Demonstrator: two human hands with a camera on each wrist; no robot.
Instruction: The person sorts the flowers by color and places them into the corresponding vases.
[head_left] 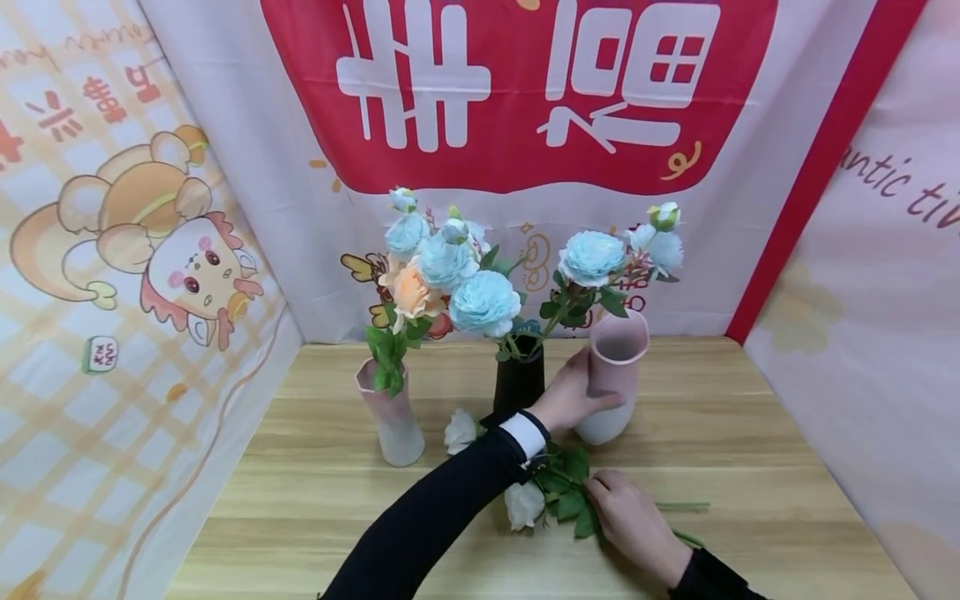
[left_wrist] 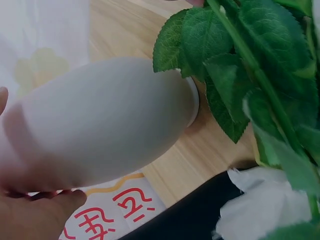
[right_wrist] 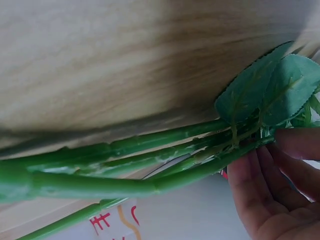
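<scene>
My left hand (head_left: 573, 398) grips the side of a pink-and-white vase (head_left: 617, 375) whose mouth tilts toward me. Across the left wrist view stretches that vase's pale body (left_wrist: 110, 120), fingers curled at its side. Lower down, my right hand (head_left: 633, 521) pinches the green stems (right_wrist: 185, 175) of artificial white flowers (head_left: 524, 506) near their leaves (head_left: 572, 483). Those flowers lie low over the table, partly hidden behind the left forearm. A second white bloom (head_left: 461, 432) shows beyond the sleeve. The bare stem ends (head_left: 682, 506) point right, past the right hand.
A black vase (head_left: 517, 383) with blue flowers (head_left: 486, 303) stands left of the gripped vase. Farther left is another pink-and-white vase (head_left: 392, 421) with a peach flower (head_left: 412, 292). Printed cloths (head_left: 675, 275) enclose the back and sides of the wooden table (head_left: 300, 508).
</scene>
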